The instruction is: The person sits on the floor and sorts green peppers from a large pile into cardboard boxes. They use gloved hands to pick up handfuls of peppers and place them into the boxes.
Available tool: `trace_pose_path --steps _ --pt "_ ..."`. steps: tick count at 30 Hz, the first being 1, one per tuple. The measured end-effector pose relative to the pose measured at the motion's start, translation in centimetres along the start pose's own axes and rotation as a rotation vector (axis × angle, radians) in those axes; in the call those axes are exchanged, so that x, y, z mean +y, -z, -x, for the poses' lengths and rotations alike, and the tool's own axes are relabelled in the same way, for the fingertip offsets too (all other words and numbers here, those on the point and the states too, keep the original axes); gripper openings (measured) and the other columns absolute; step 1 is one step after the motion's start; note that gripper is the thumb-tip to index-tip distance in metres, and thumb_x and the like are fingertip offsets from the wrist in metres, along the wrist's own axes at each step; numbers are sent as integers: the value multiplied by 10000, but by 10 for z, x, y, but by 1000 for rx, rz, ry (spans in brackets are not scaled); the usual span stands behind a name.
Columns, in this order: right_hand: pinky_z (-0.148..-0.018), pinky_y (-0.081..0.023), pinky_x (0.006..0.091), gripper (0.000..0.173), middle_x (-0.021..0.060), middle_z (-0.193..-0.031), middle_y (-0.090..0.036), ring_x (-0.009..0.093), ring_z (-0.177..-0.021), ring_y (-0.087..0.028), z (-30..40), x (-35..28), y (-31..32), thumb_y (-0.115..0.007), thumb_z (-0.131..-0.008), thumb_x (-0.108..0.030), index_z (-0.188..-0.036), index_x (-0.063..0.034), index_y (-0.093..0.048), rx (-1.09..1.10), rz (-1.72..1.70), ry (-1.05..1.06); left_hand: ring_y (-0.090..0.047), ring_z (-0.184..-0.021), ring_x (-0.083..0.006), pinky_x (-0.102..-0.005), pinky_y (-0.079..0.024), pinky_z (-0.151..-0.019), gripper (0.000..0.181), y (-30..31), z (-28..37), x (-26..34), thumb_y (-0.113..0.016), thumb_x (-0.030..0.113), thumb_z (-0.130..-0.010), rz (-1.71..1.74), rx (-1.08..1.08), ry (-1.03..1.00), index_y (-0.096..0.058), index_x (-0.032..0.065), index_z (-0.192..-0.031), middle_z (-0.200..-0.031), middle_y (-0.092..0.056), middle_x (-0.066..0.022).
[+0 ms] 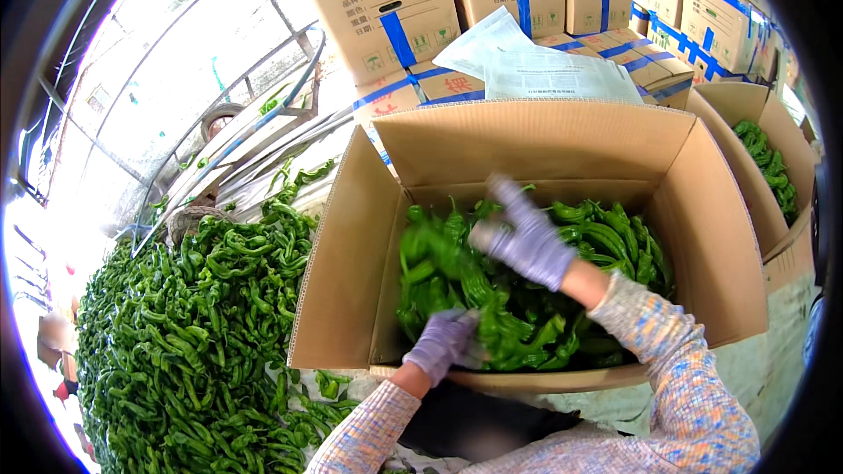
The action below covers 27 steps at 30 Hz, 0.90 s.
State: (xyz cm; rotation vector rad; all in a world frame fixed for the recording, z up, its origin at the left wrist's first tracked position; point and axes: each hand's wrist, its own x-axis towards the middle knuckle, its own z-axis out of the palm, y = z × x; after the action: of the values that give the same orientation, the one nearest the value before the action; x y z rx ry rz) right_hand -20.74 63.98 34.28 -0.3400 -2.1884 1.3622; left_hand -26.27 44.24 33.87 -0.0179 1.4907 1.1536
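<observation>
An open cardboard box [342, 276] stands before me, its flaps raised, with long green peppers [612, 237] inside. My right hand [533, 237], in a purple knit glove, is over the peppers towards the back of the box. It is blurred, its fingers are spread, and I see nothing held in it. My left hand [448, 342], gloved alike, is at the near left part of the box, against the peppers. Its fingers are blurred and partly hidden, so whether they grip a pepper is unclear. Some peppers at the box's left side are blurred.
A big heap of green peppers [197, 336] spreads at the left. Taped cartons [402, 20] are stacked behind the box, with printed paper sheets [560, 72] on the lower ones. Another open box [737, 164] holding peppers stands at right. A metal-framed cart [250, 138] is at upper left.
</observation>
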Motion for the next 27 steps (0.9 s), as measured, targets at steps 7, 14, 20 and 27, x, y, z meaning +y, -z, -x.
trace_pose_path --steps 7,14,20,27 --pt "-877 -454 434 421 155 -1068 -642 328 -1030 -573 -25 17 -43 -597 -829 -392 -1155 -128 -628 -734 879 78 -576 -1015 -395 -488 -439 -867 554 24 -17 16 -606 449 -822 -1461 591 -721 -517 127 -1264 -1075 -609 -199" --pt "-1020 -334 501 479 121 -1293 -519 331 -1249 -424 -1 31 1 -558 -855 -451 -1226 -148 -580 -346 1060 571 -351 -1263 -430 -471 -295 -1065 819 42 -48 13 -625 527 -785 -1777 658 -701 -295 194 -1457 -1458 -243 -270" --pt "-993 -367 453 551 141 -1356 -441 321 -1221 -428 -38 69 22 -572 -836 -461 -1289 -154 -510 -332 1162 166 -482 -1061 -383 -486 -383 -934 581 44 -89 64 -580 246 -822 -1738 921 -822 -403 104 -1357 -1255 -445 -236" --pt "-930 -416 468 552 195 -1301 -478 362 -1125 -512 -7 64 25 -551 -860 -428 -1310 -116 -484 -204 1130 -22 -461 -1121 -351 -468 -354 -973 602 49 -116 41 -552 200 -800 -1911 997 -804 -391 -18 -1338 -1265 -455 -216"
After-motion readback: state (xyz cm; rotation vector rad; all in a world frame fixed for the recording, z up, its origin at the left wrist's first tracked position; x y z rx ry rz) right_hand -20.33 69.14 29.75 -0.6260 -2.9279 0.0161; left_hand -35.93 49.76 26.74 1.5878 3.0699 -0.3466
